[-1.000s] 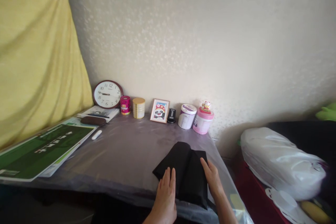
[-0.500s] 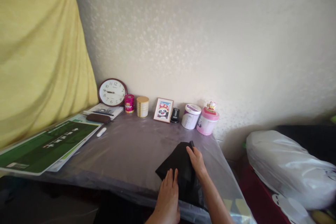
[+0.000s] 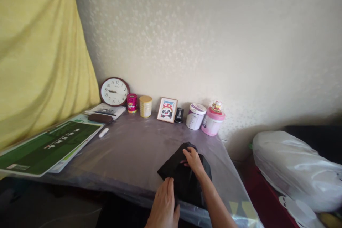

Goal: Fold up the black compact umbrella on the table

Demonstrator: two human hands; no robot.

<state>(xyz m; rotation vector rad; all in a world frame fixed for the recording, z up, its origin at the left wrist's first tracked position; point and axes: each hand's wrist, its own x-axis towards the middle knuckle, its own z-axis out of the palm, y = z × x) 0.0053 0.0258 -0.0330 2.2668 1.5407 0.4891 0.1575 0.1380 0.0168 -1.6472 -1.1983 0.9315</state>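
Note:
A black, cloth-like sheet [image 3: 171, 165] with folds in it lies at the near right of the table; its exact kind is not clear. My right hand [image 3: 192, 160] is over its upper middle, fingers curled on a fold of the cloth. At the sheet's near left edge is my left hand [image 3: 163, 197], its fingers stretched out side by side and lying flat. The cloth's near part is partly hidden by both arms.
Along the wall stand a clock [image 3: 114, 92], a pink tin [image 3: 131, 103], a yellow-lidded can [image 3: 145, 107], a framed panda picture [image 3: 167, 109], a stapler-like black item [image 3: 179, 115] and two tubs [image 3: 196, 117]. Green boards [image 3: 48, 146] lie left; a white bag [image 3: 294, 167] sits right.
My right hand has shifted left from the cloth's right edge to over its middle. More cloth shows at the right. My left hand has slid slightly left and toward me.

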